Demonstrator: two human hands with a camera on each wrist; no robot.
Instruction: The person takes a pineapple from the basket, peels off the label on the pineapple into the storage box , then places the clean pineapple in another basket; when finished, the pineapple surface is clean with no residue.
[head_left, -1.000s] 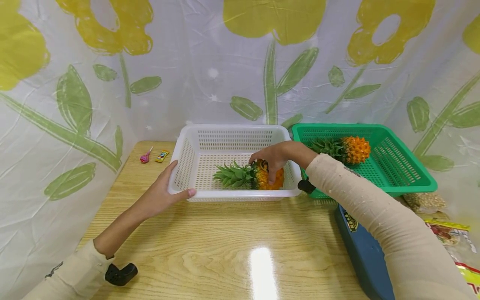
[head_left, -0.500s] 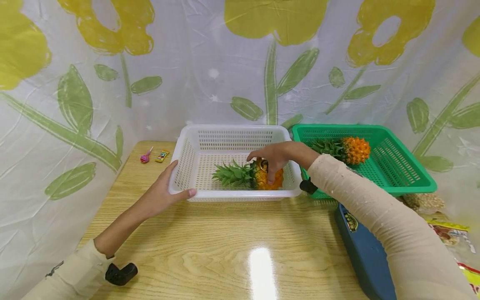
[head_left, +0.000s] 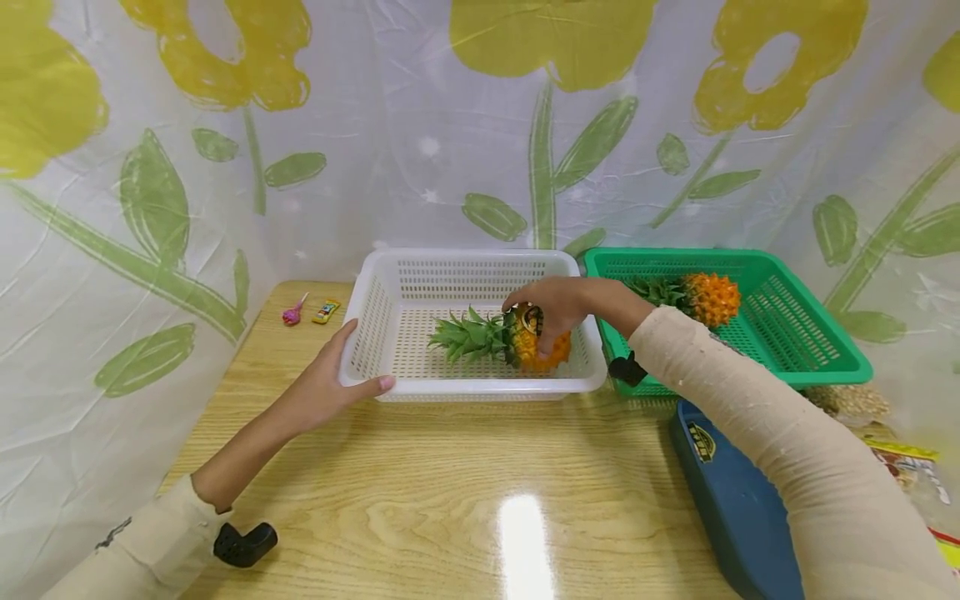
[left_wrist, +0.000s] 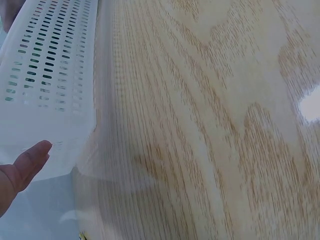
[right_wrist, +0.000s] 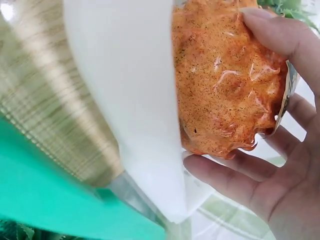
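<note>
Pineapple in hand, basket steadied

My right hand (head_left: 551,310) curls around the pineapple (head_left: 525,343) inside the white basket (head_left: 375,333), toward its right end; my left hand (head_left: 330,379) grips the near-left corner so it won't slide.

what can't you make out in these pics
- Head view: the underside of the orange plastic pineapple is hidden by the white slotted plastic basket and the right hand gripping it.
- Head view: the small pink and yellow items on the wooden table are too small to identify.
- Left wrist view: only a fingertip of the left hand shows; the frame edge cuts off the rest.
</note>
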